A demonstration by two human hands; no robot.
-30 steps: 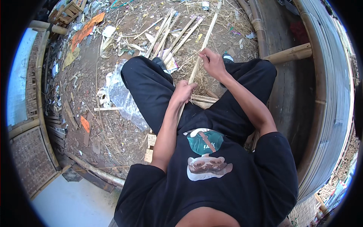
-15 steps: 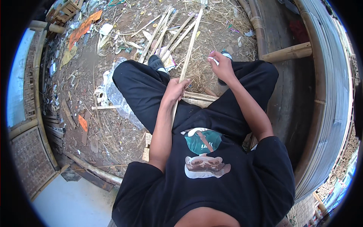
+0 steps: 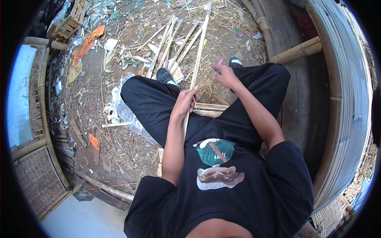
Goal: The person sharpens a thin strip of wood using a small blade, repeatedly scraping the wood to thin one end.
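Note:
My left hand (image 3: 185,103) is closed around a long, pale split bamboo strip (image 3: 199,49). The strip slants from my lap, between my legs, out over the littered ground. Over my right leg, apart from the strip, my right hand (image 3: 226,77) is closed on a small grey flat thing (image 3: 216,70); fingers hide most of it, so its kind is unclear. Below my left hand, short bamboo pieces (image 3: 212,106) lie crosswise between my thighs.
More bamboo strips (image 3: 170,47) lie fanned out beyond my left foot (image 3: 163,75). Clear plastic sheeting (image 3: 129,111) rests beside my left leg. A bamboo-framed structure (image 3: 336,99) rises at my right, with a crossbar (image 3: 299,50). A slatted wooden crate (image 3: 71,22) stands far left.
My right hand has lowered slightly and turned, with the grey thing now showing at its fingertips. My left hand still grips the strip, slightly lower. The whole view has shifted a little.

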